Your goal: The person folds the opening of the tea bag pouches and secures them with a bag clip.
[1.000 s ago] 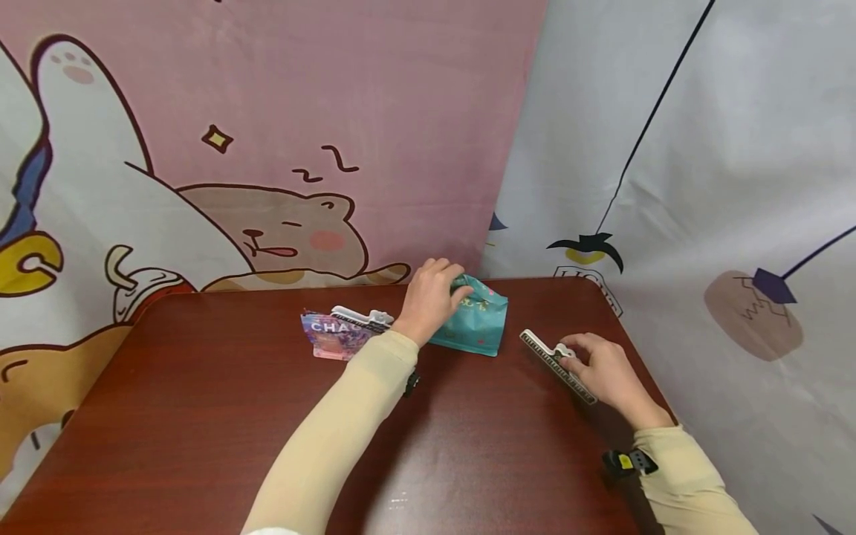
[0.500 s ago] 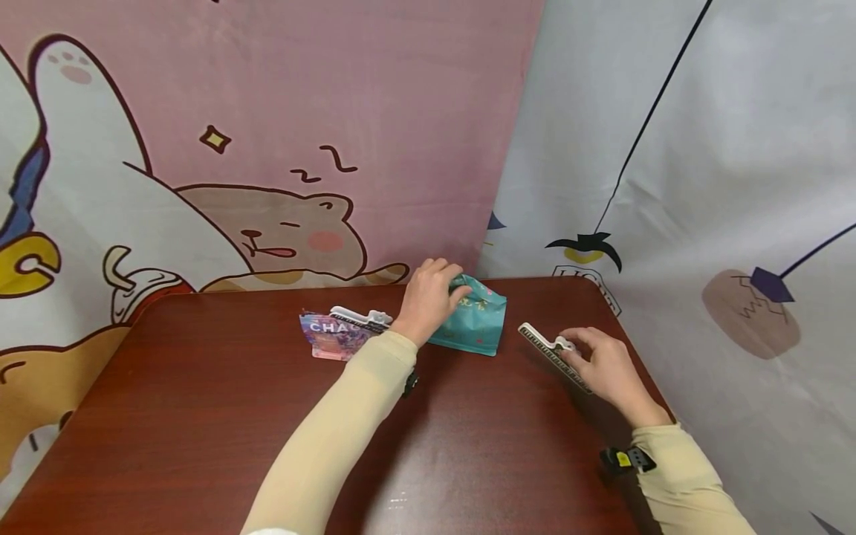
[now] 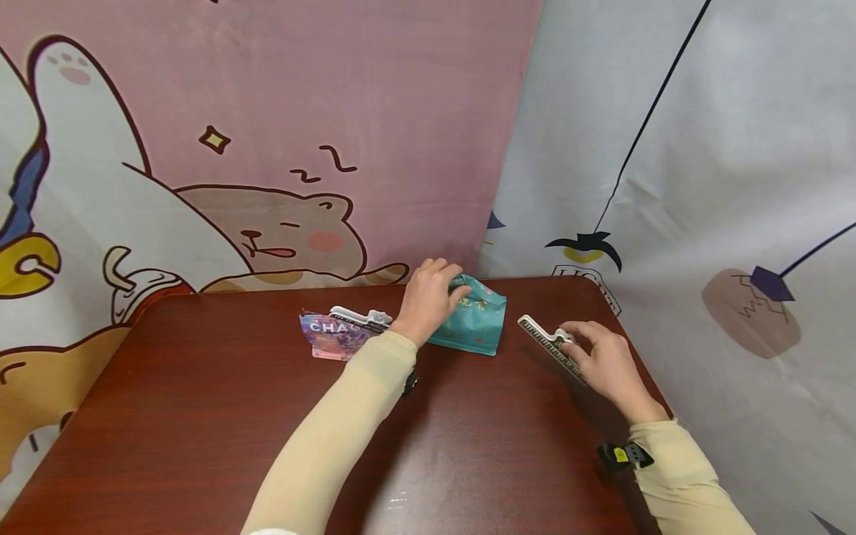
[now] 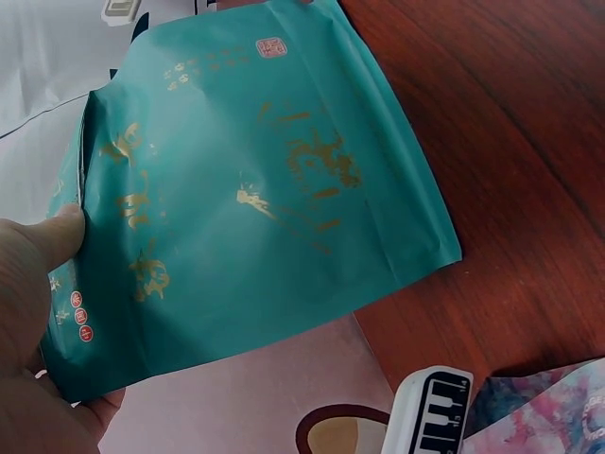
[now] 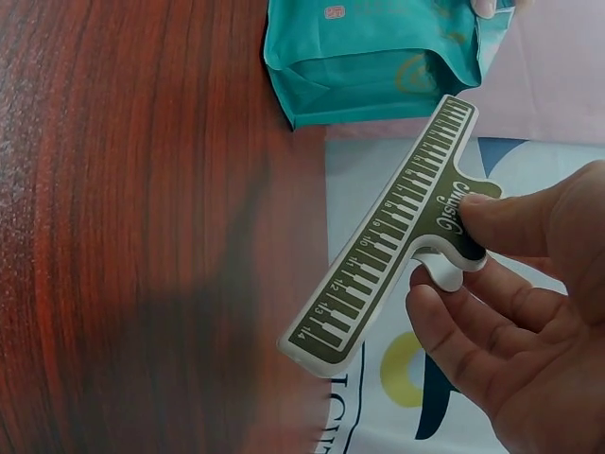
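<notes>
My left hand [image 3: 428, 299] pinches the top edge of a teal pouch [image 3: 478, 319] near the back of the table; in the left wrist view its thumb lies along the folded top of the pouch, which has gold print. My right hand [image 3: 605, 364] holds a long sealing clip [image 5: 388, 236] with a piano-key pattern by its handle, thumb on one side and fingers on the other. The clip slants above the table, to the right of the pouch and apart from it in the head view.
Left of the pouch stands a pink and purple pouch [image 3: 334, 343] with "CHA" lettering, a second piano-key clip [image 3: 361, 318] across its top. The brown table [image 3: 200, 423] ends against a cartoon-printed cloth [image 3: 428, 134] at the back and right.
My right hand has lifted slightly with the clip, whose lower end has risen and tilted a little. The left hand and the teal pouch have stayed put.
</notes>
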Demonstrator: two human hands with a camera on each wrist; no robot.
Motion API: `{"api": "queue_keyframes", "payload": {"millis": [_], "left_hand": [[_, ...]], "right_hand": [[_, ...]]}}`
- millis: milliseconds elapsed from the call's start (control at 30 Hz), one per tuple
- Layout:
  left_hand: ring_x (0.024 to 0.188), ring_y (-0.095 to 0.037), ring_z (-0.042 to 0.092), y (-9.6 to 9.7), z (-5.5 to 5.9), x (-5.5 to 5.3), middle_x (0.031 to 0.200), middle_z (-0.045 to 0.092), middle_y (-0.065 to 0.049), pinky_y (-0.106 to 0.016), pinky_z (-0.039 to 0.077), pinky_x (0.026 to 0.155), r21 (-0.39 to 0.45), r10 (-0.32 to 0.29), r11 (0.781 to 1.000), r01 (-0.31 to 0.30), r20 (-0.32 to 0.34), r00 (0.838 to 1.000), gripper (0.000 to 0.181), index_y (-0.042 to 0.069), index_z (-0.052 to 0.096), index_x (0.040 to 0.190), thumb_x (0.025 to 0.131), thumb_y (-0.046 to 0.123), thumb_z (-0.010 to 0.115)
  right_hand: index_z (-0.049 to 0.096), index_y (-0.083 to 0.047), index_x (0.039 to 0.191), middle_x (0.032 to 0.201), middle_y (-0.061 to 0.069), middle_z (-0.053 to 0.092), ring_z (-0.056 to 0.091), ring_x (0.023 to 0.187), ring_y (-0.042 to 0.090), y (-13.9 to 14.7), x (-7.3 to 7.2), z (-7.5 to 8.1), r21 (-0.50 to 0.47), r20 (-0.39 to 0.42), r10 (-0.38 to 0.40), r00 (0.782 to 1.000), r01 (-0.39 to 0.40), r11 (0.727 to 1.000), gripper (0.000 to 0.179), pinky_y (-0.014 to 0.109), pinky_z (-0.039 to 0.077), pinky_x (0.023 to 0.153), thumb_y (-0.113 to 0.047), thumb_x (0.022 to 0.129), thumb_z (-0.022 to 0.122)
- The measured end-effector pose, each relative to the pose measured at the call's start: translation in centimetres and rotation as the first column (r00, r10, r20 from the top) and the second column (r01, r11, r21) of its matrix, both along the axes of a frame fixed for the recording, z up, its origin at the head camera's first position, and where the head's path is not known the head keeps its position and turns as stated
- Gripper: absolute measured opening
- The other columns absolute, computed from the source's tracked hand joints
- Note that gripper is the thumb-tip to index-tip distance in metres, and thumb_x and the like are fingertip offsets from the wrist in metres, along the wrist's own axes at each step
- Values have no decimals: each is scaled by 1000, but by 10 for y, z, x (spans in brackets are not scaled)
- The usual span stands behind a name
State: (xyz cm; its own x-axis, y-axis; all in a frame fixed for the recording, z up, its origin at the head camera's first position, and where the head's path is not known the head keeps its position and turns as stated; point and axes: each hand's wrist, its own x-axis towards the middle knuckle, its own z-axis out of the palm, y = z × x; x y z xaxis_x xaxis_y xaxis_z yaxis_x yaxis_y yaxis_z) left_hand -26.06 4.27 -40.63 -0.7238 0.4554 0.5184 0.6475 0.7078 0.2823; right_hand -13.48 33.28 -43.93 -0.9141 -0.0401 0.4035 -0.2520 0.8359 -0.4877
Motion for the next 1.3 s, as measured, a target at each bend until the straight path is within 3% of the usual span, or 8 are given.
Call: {"api": "queue_keyframes", "payload": {"millis": [267,567,867,1067,1300], "left_hand": [[96,-26,62,-1,1,1,104,70,-8,-37,52,87,7,2,1000,-2,-11,1000,33,8,75,116,94,32,78],[92,-26,62,1,-1,2,101,70,-7,-37,53,84,17,18,1000,-17,-30,999,35,7,76,114,92,34,80],[89,-26,61,3,-2,3,95,68,-6,-38,53,83,31,41,999,-39,-61,997,40,8,76,107,86,41,84],[87,-26,60,4,-2,4,89,67,-6,-38,52,82,58,37,998,-33,-67,997,43,8,76,102,81,45,86],[87,-26,60,3,-1,5,89,67,-5,-37,52,83,63,32,998,-30,-41,999,43,8,77,103,82,45,86]], "right_hand": [[74,2,112,97,17,72,64,78,28,-4,-2,3,14,-76,4,997,-3,1000,29,38,46,62,7,84,80],[75,2,113,96,17,72,42,60,12,-8,-5,7,9,-87,-10,996,11,1000,29,30,37,56,5,85,79],[74,3,111,95,17,70,51,70,21,-12,-7,10,11,-93,-27,995,28,1000,28,32,37,60,6,85,79],[74,2,110,94,16,69,50,70,20,-13,-9,11,7,-101,-27,995,28,1000,26,32,38,60,6,85,79],[74,1,109,92,15,68,52,70,22,-15,-10,11,11,-105,-37,994,38,999,25,34,39,61,5,85,79]]}}
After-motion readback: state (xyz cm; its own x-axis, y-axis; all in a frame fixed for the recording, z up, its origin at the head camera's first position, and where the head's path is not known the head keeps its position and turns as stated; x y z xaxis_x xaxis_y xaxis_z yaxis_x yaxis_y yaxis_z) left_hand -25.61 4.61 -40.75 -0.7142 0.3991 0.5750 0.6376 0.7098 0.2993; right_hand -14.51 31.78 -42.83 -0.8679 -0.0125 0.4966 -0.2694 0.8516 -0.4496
